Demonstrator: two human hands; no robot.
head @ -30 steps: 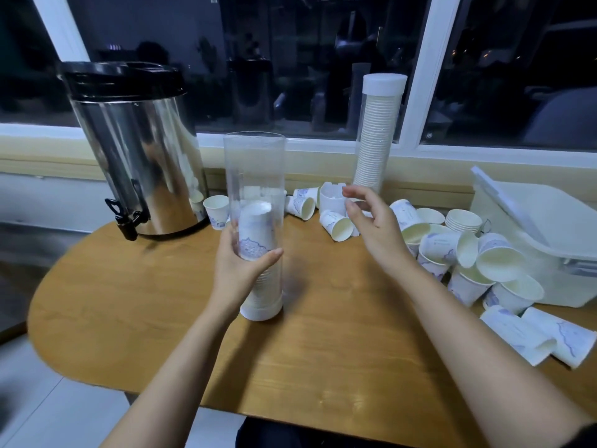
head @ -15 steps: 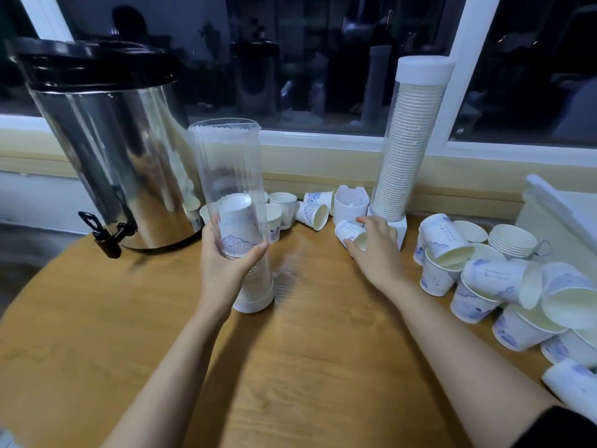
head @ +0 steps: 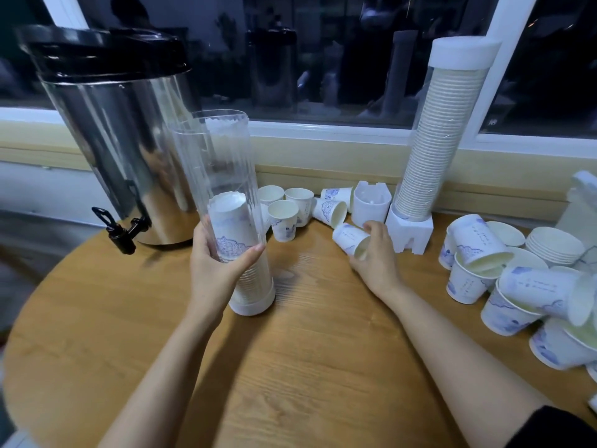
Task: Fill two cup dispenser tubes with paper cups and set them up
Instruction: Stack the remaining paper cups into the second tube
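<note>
A clear dispenser tube [head: 219, 163] stands upright on the wooden table [head: 307, 350], open at the top, with a short stack of upside-down paper cups [head: 231, 227] in its lower part. My left hand [head: 214, 270] grips the tube low down. My right hand [head: 376, 253] holds a white paper cup [head: 350, 237] lying on its side on the table. A second tube [head: 442, 137], packed with cups and capped white, leans against the window ledge on a white base [head: 408, 231].
A steel urn [head: 119, 140] with a black tap stands back left. Loose cups [head: 290, 208] and a white holder piece [head: 370, 203] lie along the ledge. Many more cups [head: 504, 279] are piled at the right, next to a white bin [head: 581, 202].
My right hand has reached down to the table and closed around a lying cup. The view has moved closer; my left hand keeps its hold on the tube.
</note>
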